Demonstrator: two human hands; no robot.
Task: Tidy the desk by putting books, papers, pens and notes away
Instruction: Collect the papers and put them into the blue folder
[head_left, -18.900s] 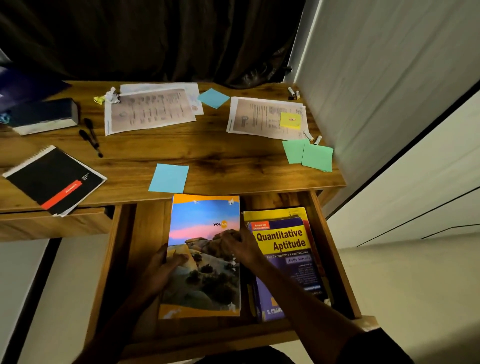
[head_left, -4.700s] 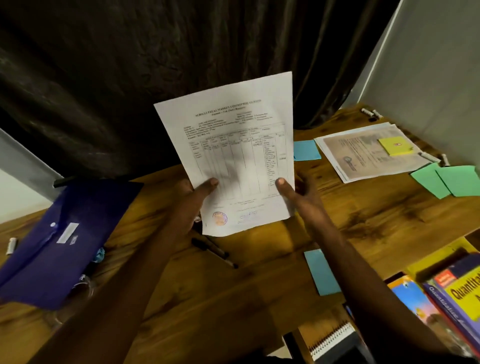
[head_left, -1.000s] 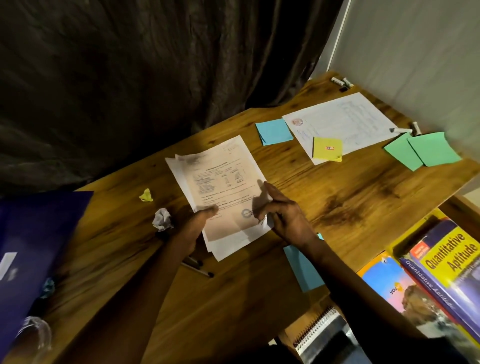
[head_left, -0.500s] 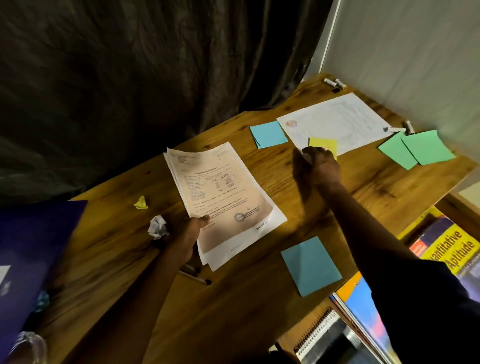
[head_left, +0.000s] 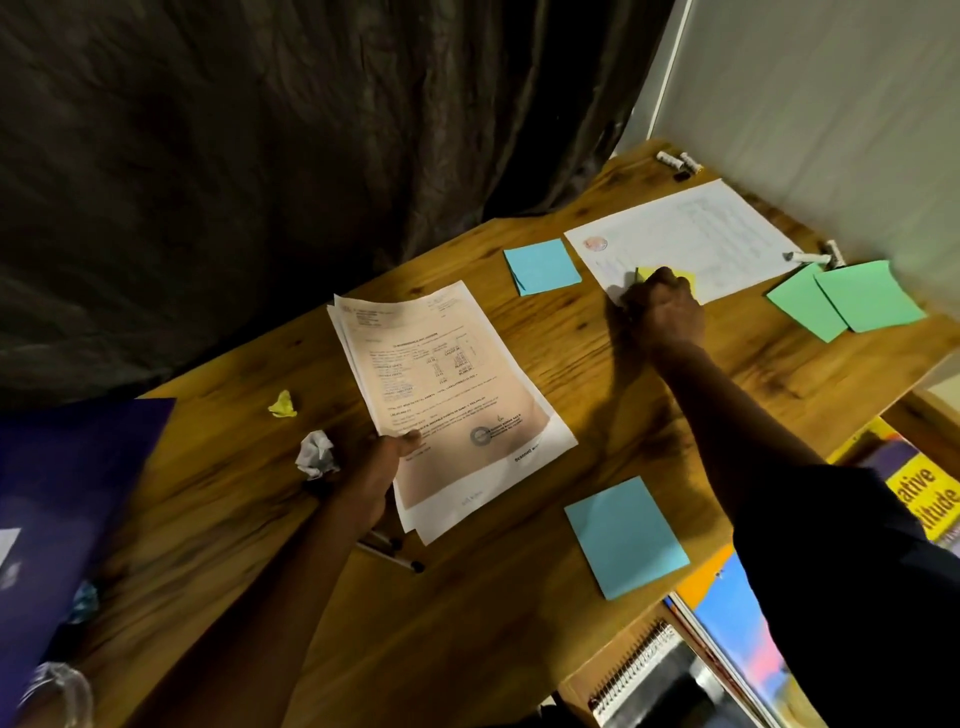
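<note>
While the left hand (head_left: 382, 467) pinches one edge of the paper stack (head_left: 447, 384), sheets may fan apart. Right hand (head_left: 662, 306) curls over the yellow sticky note (head_left: 681, 277) on the far sheet (head_left: 691, 234), grasp unclear; a tug may drag both.

My right hand (head_left: 662, 312) has let go of the stack of papers (head_left: 447, 395), now pinched by my left hand (head_left: 376, 467) alone, and reached well beyond that grip to close on the near edge of the yellow note (head_left: 687, 277).
</note>
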